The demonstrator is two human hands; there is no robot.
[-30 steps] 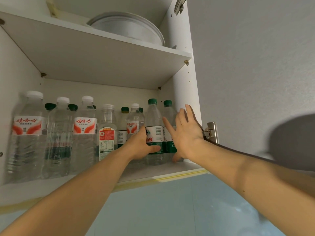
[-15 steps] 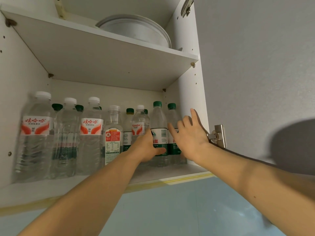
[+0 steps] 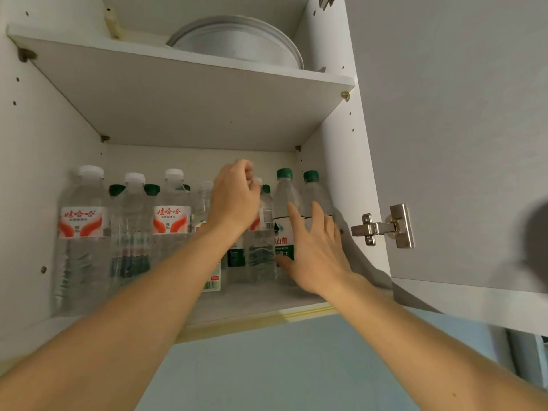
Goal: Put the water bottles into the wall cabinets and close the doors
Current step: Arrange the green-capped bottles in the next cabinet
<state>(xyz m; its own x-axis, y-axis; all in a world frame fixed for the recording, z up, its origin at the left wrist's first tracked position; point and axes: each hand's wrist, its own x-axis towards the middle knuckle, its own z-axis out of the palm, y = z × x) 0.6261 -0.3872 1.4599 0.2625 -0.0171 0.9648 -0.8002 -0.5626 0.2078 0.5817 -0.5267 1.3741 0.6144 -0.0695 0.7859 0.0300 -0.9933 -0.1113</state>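
the white wall cabinet (image 3: 332,161) stands open, its door (image 3: 444,137) swung out to the right on a metal hinge (image 3: 382,228). water bottles (image 3: 130,232) line the lower shelf (image 3: 237,304); plates (image 3: 237,43) sit on the upper one. the right hand (image 3: 315,253) is spread against the green-capped bottle (image 3: 284,215). the left hand (image 3: 234,200) curls at a bottle top; what it pinches i cannot tell.
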